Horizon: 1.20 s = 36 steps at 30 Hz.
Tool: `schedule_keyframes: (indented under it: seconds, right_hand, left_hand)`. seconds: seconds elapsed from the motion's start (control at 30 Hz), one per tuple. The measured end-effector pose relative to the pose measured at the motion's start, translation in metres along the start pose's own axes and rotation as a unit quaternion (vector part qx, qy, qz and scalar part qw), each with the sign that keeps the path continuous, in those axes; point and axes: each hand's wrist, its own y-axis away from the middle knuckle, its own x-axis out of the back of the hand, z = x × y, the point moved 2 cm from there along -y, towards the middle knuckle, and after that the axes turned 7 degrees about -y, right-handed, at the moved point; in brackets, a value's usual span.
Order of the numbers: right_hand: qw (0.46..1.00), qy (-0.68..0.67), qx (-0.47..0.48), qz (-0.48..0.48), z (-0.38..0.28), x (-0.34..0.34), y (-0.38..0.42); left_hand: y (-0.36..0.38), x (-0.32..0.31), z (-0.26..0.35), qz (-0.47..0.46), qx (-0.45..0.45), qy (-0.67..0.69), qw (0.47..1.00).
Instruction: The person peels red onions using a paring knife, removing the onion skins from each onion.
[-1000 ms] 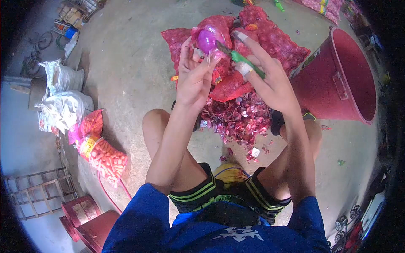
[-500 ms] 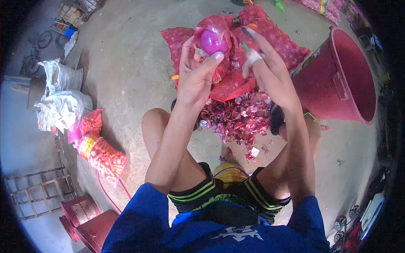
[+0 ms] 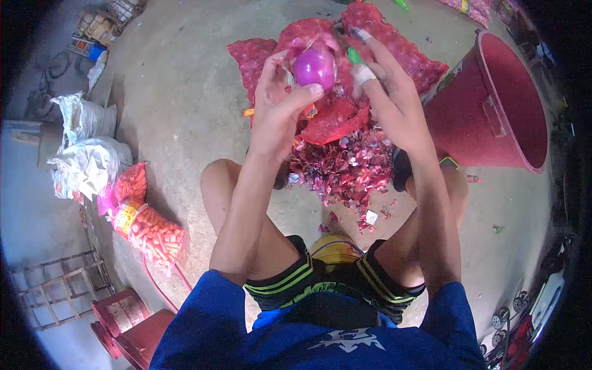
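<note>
Head view. One round, glossy purple onion (image 3: 314, 69), raised above a loose heap of papery, dark-red onion skins (image 3: 348, 166); cradled in left hand (image 3: 277, 114), thumb against its lower side. Probably fairly light, firm, slippery where bare, easily nicked; best held around its widest part. One small green-handled knife (image 3: 354, 56), blurred, gripped in right hand (image 3: 398, 102). Bulging red mesh sacks (image 3: 410, 58), knobbly, behind. One tapered dark-red plastic tub (image 3: 465, 120), smooth-walled, tilted.
</note>
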Motion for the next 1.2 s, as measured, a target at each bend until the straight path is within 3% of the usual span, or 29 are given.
schedule_keyframes:
  seconds: [0.03,0.1,0.2,0.27,0.37,0.43,0.47,0.5,0.57,0.7,0.83,0.93,1.0,1.03,1.1,1.2]
  right_hand:
    - [1.000,0.001,-0.001,0.002,0.002,0.001,-0.001]
    - [0.984,0.109,0.130,0.059,0.002,0.001,-0.001]
    - [0.964,0.194,0.178,0.045,-0.004,0.002,0.006]
    - [0.960,0.217,0.176,0.035,-0.002,0.006,0.011]
    - [0.962,0.239,0.126,-0.020,-0.007,0.020,0.023]
    - [0.970,0.193,0.072,-0.127,-0.008,0.022,0.029]
    - [0.986,0.117,-0.010,-0.121,-0.010,0.023,0.032]
    - [0.986,0.117,-0.011,-0.121,-0.009,0.022,0.033]
    - [0.996,0.043,0.018,-0.073,-0.007,0.025,0.035]
    - [0.994,0.025,0.044,-0.093,-0.004,0.019,0.038]
    - [0.984,0.055,0.155,-0.070,-0.003,0.011,0.037]
    - [0.981,0.077,0.142,-0.103,0.001,0.015,0.032]
    - [0.993,0.062,0.083,-0.055,0.008,0.020,0.025]
    - [0.993,0.065,0.084,-0.054,0.010,0.023,0.024]
    - [0.994,0.062,0.082,0.036,0.015,0.026,0.023]
    - [0.999,0.004,0.037,0.032,0.016,0.028,0.025]
  left_hand:
    - [-0.002,0.003,0.000,-0.041,-0.015,-0.047,0.998]
    - [-0.003,0.002,0.001,-0.081,-0.029,-0.093,0.992]
    - [0.006,0.001,-0.005,-0.081,0.060,-0.075,0.992]
    - [0.002,0.005,-0.011,-0.065,0.019,-0.106,0.992]
    - [-0.002,0.010,-0.002,0.003,0.058,-0.050,0.997]
    - [-0.006,0.016,-0.002,-0.003,0.037,-0.051,0.998]
    - [-0.006,0.017,-0.003,0.002,0.008,-0.080,0.997]
    - [-0.006,0.015,-0.003,0.005,-0.021,-0.108,0.994]
    - [-0.002,0.008,-0.008,0.003,-0.031,-0.121,0.992]
    - [-0.001,-0.005,-0.017,-0.005,-0.046,-0.105,0.993]
    - [-0.001,-0.011,-0.016,-0.020,-0.046,-0.088,0.995]
    - [0.002,-0.012,-0.013,-0.032,-0.027,-0.059,0.997]
    - [0.003,-0.015,-0.014,-0.051,0.000,-0.014,0.999]
    - [0.004,-0.017,-0.014,-0.053,-0.001,-0.011,0.999]
    - [0.005,-0.018,-0.013,-0.043,0.002,0.024,0.999]
    - [0.003,-0.011,-0.016,-0.041,-0.017,-0.031,0.999]
